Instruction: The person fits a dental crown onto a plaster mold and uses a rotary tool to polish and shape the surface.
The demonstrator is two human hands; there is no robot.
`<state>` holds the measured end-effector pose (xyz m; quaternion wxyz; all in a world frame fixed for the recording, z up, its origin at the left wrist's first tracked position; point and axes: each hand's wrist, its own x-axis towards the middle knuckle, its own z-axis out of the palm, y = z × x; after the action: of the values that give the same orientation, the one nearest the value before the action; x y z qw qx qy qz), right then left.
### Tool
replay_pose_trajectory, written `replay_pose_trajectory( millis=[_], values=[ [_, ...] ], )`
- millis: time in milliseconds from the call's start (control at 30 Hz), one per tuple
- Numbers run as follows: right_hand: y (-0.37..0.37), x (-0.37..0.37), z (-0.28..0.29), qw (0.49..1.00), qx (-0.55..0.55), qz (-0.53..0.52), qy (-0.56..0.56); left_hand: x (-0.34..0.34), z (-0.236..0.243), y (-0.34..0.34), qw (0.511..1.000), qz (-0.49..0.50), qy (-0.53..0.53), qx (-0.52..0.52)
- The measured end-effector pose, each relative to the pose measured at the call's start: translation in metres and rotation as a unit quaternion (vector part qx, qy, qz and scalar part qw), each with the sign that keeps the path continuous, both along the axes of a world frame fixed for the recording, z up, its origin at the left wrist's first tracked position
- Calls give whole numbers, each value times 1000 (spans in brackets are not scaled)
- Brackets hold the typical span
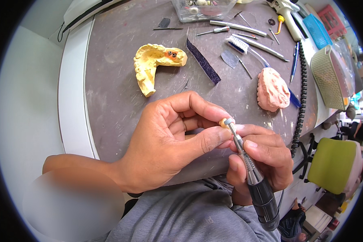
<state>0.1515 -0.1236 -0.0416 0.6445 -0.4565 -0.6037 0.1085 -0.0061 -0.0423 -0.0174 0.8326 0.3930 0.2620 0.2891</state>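
Between fingers of the left hand (169, 139), a small, yellowish, rounded piece (222, 123) is being pinched; beside it, a grey-tipped, black-and-silver, pen-shaped handpiece (252, 171) is being gripped by the right hand (273, 156), light strokes ideally being used.

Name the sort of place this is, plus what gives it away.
Probably a dental lab: a yellow dental cast and a pink dental cast lie on the scratched bench, and the right hand grips a rotary handpiece.

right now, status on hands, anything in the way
Left hand pinches small yellow piece. Right hand grips drill, grey tip at piece. Pink cast apart, not in the way.
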Motion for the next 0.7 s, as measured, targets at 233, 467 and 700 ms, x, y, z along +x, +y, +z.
replay_pose_trajectory(
  millis=[233,467,700],
  values=[
    [1,0,0,1000,4,-2,2,0,-1,1,1000,-7,1,9],
    [-3,7,-2,999,17,29,7,1,2,1,1000,-5,-3,-7],
    [-3,6,-5,997,33,-10,65,3,0,0,1000,16,-4,3]
  ],
)
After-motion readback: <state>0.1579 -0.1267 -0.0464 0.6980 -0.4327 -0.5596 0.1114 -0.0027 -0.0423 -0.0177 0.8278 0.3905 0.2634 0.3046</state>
